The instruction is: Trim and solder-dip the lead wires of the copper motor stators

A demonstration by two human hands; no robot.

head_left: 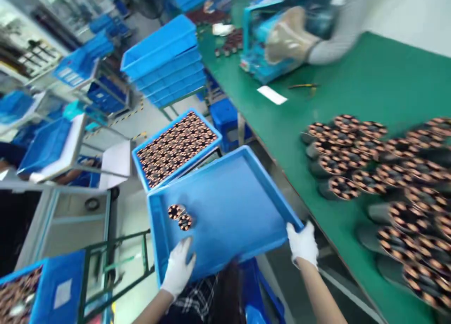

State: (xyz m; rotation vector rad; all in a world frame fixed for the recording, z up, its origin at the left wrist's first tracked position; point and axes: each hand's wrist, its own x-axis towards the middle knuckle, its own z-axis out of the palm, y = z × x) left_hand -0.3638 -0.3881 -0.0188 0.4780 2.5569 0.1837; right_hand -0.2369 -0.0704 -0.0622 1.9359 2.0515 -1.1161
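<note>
I hold a shallow blue plastic tray (232,197) tilted in front of me, beside a green table. My left hand (179,267), in a white glove, grips the tray's near edge on the left. My right hand (302,244), also gloved, grips its near right corner. Two round copper-wound stators (179,217) lie in the tray's left part; the rest of it is bare. Behind it stands another blue tray (176,145) packed with several stators.
The green table (369,84) on the right carries many stators (380,173) lying in rows. A co-worker's gloved hand (292,37) works at a blue machine at the far end. Stacked blue trays (165,60) stand behind, more trays on racks at left.
</note>
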